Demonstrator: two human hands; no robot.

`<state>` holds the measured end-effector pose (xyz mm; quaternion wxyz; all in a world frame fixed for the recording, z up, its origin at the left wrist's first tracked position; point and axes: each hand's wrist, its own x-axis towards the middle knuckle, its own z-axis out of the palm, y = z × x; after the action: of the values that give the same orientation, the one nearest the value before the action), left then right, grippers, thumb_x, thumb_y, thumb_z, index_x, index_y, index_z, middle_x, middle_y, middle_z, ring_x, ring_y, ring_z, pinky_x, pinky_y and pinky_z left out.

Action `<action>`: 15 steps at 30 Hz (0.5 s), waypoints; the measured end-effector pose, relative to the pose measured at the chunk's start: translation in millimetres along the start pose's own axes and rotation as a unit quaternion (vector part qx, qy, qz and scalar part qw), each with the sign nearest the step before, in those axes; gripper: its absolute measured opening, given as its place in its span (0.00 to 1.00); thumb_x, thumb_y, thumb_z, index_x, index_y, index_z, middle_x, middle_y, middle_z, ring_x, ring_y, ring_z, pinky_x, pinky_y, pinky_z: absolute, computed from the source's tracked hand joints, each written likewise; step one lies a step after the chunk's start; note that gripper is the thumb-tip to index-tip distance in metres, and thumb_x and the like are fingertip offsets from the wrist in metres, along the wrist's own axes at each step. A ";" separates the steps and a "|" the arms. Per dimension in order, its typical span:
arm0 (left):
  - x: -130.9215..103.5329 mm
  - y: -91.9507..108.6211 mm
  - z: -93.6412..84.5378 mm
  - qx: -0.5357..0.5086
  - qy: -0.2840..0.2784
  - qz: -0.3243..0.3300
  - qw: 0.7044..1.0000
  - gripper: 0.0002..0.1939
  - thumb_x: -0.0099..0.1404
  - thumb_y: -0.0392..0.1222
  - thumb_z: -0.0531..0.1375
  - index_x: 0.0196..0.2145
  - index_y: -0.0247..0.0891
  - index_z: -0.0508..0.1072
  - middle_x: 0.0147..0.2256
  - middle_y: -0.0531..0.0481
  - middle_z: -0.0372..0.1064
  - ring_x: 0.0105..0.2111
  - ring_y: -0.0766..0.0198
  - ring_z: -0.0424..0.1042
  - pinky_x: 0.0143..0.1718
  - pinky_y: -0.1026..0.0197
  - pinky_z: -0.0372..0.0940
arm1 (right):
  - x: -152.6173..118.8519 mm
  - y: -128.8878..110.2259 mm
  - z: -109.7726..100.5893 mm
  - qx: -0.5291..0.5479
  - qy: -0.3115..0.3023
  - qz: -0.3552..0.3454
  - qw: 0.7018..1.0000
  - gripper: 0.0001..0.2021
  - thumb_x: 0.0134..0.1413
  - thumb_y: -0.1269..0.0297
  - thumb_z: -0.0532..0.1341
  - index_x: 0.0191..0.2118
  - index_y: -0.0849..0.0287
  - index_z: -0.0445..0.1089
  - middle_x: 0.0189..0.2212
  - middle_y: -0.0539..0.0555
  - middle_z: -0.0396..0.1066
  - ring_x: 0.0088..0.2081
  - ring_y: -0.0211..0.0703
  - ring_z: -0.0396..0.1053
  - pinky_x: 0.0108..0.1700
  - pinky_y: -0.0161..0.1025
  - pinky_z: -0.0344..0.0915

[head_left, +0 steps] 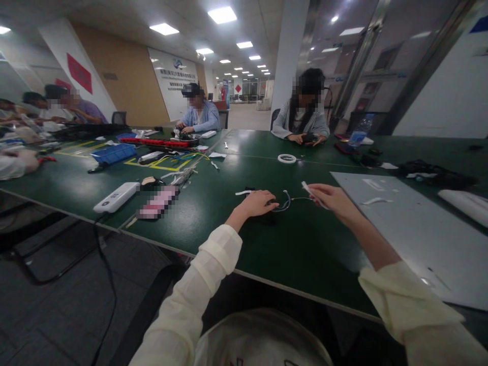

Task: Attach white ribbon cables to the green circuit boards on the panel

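Observation:
My left hand [260,203] lies low over the table, its fingers curled down on a dark cable [284,201] that loops out past the fingertips. Beneath that hand is a black item, mostly covered, and a white strip [244,192] sticks out on its far left side. My right hand [331,202] is closed in a pinch on a small white strip [305,187]. A thin wire [301,198] runs between the cable loop and the right-hand fingers; where it ends is hidden.
A white tape roll [286,158] lies farther back. On my right is a grey panel [404,218]. To the left are a pink phone [158,202], a white power strip [116,197] and a blue tray [114,153]. Two people sit across the table, others at far left.

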<state>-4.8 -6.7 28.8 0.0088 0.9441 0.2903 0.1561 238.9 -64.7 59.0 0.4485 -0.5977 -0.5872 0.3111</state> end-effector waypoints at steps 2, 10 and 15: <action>-0.3 -0.3 1.2 -0.002 0.010 0.007 1.000 0.20 0.67 0.51 0.46 0.46 0.36 0.68 0.44 0.45 0.67 0.44 0.61 0.67 0.45 0.59 0.60 | 2.9 -13.9 28.4 0.022 -0.074 -0.020 0.997 0.19 0.47 0.54 0.60 0.44 0.60 0.72 0.27 0.52 0.70 0.24 0.33 0.63 0.25 0.31 0.61; 1.4 -9.8 14.8 -0.044 0.043 -0.026 0.998 0.13 0.60 0.39 0.55 0.42 0.34 0.70 0.40 0.46 0.71 0.39 0.62 0.69 0.42 0.60 0.64 | -6.6 -53.0 115.2 -0.170 -0.080 -0.149 0.971 0.17 0.56 0.55 0.54 0.47 0.58 0.69 0.31 0.55 0.72 0.32 0.42 0.69 0.35 0.36 0.63; 1.7 -7.8 11.1 -0.010 0.010 0.000 1.000 0.12 0.60 0.38 0.55 0.41 0.36 0.71 0.43 0.46 0.70 0.42 0.60 0.69 0.45 0.59 0.63 | -16.1 -56.3 118.2 -0.387 -0.046 -0.126 0.912 0.26 0.59 0.49 0.47 0.56 0.59 0.59 0.32 0.62 0.72 0.33 0.50 0.70 0.37 0.43 0.62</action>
<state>-4.5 1.5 17.9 0.0155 0.9423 0.2892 0.1682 107.0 -65.6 59.5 0.1903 -0.6305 -0.7520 0.0280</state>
